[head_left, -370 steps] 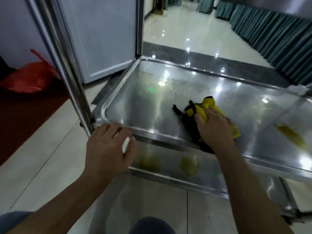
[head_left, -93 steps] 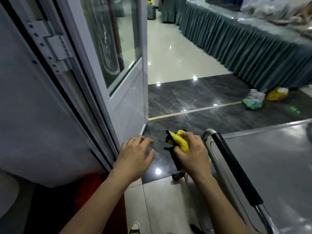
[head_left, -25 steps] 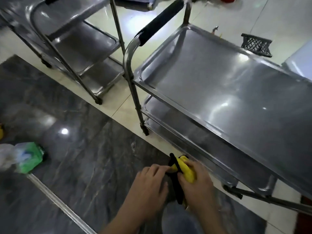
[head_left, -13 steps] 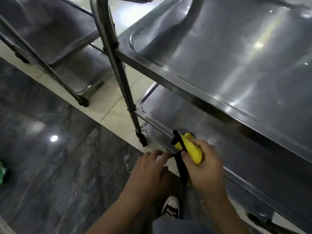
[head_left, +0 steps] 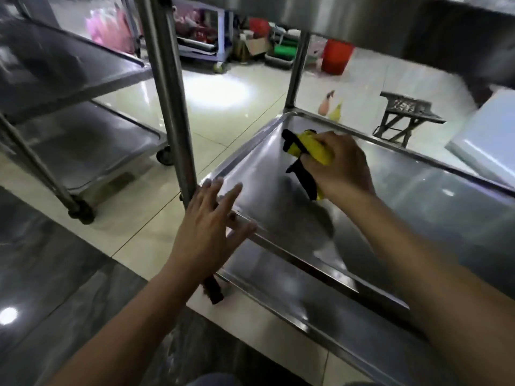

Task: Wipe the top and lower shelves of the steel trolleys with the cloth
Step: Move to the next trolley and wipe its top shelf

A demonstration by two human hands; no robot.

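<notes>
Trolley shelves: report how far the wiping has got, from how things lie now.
Done: cannot tell; the steel shows no clear wiped patch. In hand: the right hand grips the yellow cloth on the middle shelf near its far left corner, while the left hand rests open at the shelf's near rim. Left: the bottom shelf below and the second trolley to the left look untouched.

Right hand point(head_left: 338, 162) now presses the cloth point(head_left: 312, 147) onto the middle shelf point(head_left: 418, 196), left hand point(head_left: 209, 224) released it, fingers spread at the post point(head_left: 172, 107)
</notes>
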